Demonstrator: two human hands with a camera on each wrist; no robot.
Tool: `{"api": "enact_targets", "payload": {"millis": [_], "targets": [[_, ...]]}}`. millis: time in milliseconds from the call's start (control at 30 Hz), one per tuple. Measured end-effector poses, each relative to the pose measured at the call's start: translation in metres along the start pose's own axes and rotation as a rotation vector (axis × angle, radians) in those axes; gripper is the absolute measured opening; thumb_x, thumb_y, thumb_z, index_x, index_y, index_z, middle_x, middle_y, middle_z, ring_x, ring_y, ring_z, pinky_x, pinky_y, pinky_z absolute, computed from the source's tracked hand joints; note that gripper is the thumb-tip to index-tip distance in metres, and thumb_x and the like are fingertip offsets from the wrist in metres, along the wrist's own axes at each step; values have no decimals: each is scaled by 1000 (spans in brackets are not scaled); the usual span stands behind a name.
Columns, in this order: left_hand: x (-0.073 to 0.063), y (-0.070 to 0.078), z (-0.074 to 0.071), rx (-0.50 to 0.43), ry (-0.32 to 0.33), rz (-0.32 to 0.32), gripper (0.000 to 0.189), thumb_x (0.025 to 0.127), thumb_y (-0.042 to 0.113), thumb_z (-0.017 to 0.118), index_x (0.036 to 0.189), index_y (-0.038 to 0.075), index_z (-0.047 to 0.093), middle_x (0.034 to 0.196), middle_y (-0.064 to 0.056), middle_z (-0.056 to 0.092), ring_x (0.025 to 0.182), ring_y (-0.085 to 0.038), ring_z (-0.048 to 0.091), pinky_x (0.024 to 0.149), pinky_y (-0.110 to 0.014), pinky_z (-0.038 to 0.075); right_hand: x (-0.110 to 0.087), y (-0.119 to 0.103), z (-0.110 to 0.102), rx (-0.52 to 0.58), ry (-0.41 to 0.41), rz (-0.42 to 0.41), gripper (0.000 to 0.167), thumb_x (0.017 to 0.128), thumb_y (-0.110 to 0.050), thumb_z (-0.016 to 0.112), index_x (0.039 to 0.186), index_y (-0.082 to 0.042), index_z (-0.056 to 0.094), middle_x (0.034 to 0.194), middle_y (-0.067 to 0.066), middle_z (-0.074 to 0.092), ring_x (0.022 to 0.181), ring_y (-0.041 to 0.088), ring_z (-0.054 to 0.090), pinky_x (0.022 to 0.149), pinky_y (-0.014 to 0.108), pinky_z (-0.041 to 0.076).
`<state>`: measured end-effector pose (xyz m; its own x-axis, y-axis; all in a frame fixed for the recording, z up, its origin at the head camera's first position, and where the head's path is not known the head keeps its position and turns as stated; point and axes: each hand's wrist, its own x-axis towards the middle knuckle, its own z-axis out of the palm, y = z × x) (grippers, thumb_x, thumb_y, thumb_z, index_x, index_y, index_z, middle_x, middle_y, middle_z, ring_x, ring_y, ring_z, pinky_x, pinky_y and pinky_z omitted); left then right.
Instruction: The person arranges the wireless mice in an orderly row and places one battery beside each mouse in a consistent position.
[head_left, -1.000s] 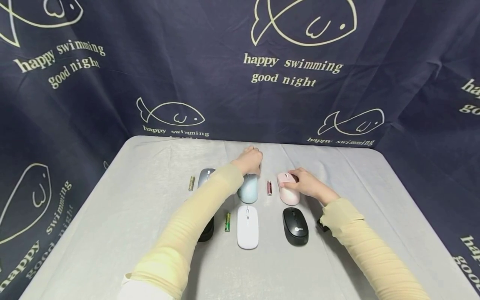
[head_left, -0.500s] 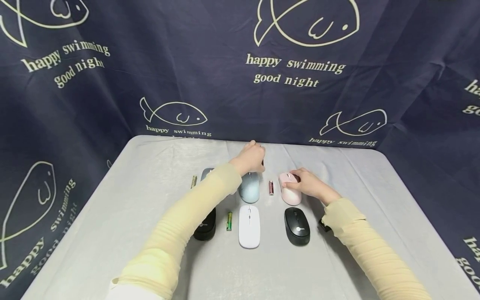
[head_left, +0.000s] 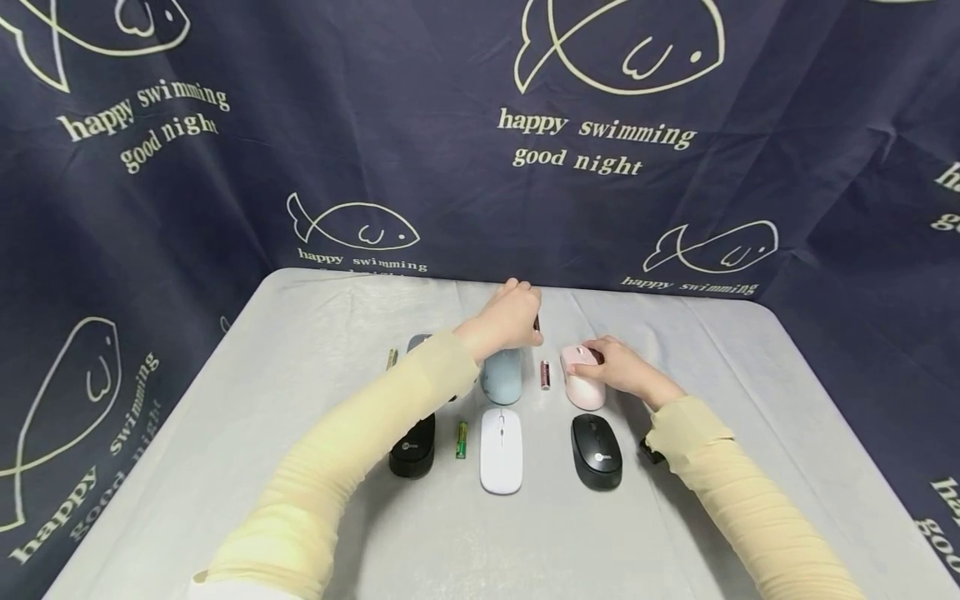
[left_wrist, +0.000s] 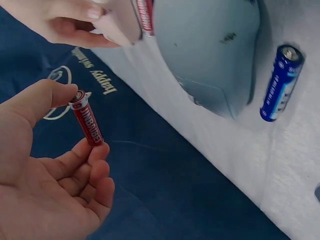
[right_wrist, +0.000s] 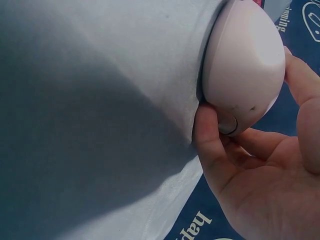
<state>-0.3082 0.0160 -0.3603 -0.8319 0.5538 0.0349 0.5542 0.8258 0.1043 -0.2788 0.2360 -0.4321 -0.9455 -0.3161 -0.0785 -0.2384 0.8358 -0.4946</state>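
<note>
Between thumb and fingertips, my left hand (head_left: 508, 317) pinches a red AA-style battery (left_wrist: 87, 119), seen plainly in the left wrist view. That hand is above the far end of a light blue mouse (head_left: 502, 379), partly covering it in the head view. My right hand (head_left: 622, 368) grips a pink mouse (head_left: 583, 385) on the table, thumb on one side and fingers round the other. A second red battery (head_left: 545, 375) lies between the blue and pink mice. In the left wrist view a blue battery (left_wrist: 281, 84) lies beside the light blue mouse.
Nearer the front are a white mouse (head_left: 501, 452), a black mouse (head_left: 597, 452) and another black mouse (head_left: 412, 448). A green battery (head_left: 461, 440) lies between two of them. A grey mouse (head_left: 418, 341) and a gold battery (head_left: 392, 358) are partly behind my left arm.
My left hand has moved a little to the right and away from me, beyond the light blue mouse. The right hand stays on the pink mouse. The head view has shifted slightly.
</note>
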Motion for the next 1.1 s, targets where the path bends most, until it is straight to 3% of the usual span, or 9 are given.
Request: {"api": "enact_targets", "payload": {"millis": [300,500,733,1100], "targets": [[-26,15,-11,-39,46,-1,49,77,38,71,113,7,59,107,-4,58,103,-22,47,94,-36,40,0,3,2,-5,7,-8,66,84,-35,67,124,15,50,118,32,53,112,44,51,96,53,41],[-44,28,-14,-92,56,-12,46,75,38,72,109,9,60,101,-2,58,97,-20,48,85,-34,42,0,4,2,6,14,-16,67,84,-35,68,124,16,50,118,32,53,112,44,50,96,54,41],[-62,38,-10,-129,64,-24,48,73,37,74,109,9,59,99,-1,58,96,-19,47,85,-33,41,0,4,3,24,15,-14,66,84,-35,68,123,15,51,117,31,53,110,42,51,95,53,41],[-87,60,2,-62,69,-8,49,73,42,73,106,9,58,95,0,54,92,-17,44,79,-30,39,1,4,4,22,20,-18,67,84,-35,68,124,15,50,118,31,53,112,43,50,96,53,40]]}}
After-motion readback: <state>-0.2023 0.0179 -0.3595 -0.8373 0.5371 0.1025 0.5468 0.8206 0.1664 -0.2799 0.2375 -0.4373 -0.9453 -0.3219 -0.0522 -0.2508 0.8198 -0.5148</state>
